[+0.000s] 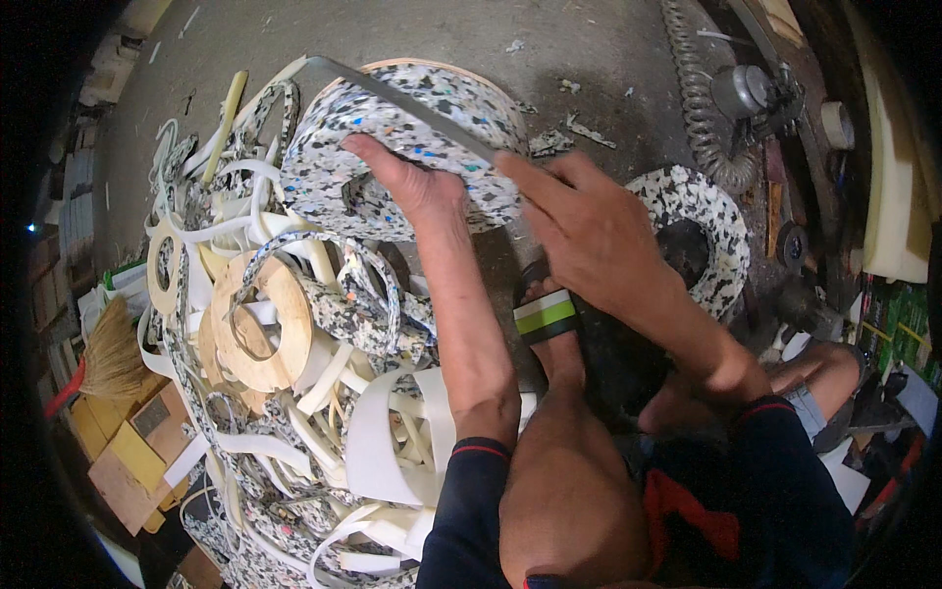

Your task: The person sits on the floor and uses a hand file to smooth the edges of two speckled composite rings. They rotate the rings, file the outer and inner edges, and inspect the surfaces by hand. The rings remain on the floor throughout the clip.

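Observation:
A thick ring of speckled white, black and blue foam (324, 137) stands tilted ahead of me, a thin tan disc edge (461, 72) along its far side. Against its near face lies my left hand (412, 187), thumb stretched on the foam and its other fingers hidden at the central hole, gripping the ring. My right hand (599, 226) is closed round the near end of a long, narrow knife (407, 103). The blade slants up to the left across the top of the foam; whether its edge is in the foam I cannot tell.
A heap of foam offcuts (334, 432) with tan wooden rings (285, 344) fills the left, beside a straw broom (118, 353). Another speckled foam ring (731, 236) lies right of my sandalled foot (546, 314). Beyond it are a coiled hose (692, 98) and a metal tool (743, 93).

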`<state>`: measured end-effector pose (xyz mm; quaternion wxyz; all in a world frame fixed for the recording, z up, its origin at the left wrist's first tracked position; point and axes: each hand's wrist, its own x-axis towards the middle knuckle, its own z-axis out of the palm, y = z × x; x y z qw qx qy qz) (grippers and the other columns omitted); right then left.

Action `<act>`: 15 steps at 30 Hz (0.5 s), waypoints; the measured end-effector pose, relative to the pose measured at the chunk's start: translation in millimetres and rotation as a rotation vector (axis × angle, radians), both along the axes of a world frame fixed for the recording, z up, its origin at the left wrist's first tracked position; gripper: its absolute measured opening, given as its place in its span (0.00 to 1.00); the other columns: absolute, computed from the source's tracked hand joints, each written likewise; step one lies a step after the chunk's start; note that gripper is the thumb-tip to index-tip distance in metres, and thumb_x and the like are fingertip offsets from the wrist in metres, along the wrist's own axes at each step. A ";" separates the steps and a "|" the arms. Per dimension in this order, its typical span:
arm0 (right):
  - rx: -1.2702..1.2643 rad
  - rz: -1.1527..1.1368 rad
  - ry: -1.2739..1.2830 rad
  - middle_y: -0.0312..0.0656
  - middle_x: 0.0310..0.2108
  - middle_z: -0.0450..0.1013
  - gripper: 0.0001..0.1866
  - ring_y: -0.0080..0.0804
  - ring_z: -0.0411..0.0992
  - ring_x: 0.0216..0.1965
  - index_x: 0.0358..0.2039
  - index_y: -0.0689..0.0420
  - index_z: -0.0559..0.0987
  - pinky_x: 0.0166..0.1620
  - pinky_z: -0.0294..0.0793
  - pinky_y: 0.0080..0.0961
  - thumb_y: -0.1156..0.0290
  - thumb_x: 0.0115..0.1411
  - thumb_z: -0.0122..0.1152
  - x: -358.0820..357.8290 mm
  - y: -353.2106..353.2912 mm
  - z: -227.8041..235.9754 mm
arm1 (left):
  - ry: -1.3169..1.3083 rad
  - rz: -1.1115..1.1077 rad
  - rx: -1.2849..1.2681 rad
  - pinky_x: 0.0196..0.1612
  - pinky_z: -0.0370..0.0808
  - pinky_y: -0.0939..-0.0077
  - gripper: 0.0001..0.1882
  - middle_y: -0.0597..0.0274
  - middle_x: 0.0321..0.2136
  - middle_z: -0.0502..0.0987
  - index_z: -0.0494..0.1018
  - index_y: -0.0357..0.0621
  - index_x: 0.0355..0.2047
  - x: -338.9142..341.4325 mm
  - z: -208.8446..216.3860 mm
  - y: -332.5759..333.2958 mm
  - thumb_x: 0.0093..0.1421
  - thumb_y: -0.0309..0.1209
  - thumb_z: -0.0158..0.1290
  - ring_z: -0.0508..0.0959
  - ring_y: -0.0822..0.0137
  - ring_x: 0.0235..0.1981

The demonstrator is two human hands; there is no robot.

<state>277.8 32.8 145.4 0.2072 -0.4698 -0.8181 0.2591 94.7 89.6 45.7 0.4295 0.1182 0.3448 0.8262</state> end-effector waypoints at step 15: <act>-0.484 -0.245 0.461 0.32 0.34 0.75 0.23 0.15 0.68 0.28 0.63 0.54 0.74 0.29 0.72 0.17 0.70 0.68 0.56 18.3 18.9 -82.8 | -0.205 0.188 -0.045 0.71 0.58 0.49 0.46 0.59 0.69 0.62 0.59 0.51 0.70 -47.8 -1.1 1.3 0.64 0.70 0.41 0.64 0.54 0.68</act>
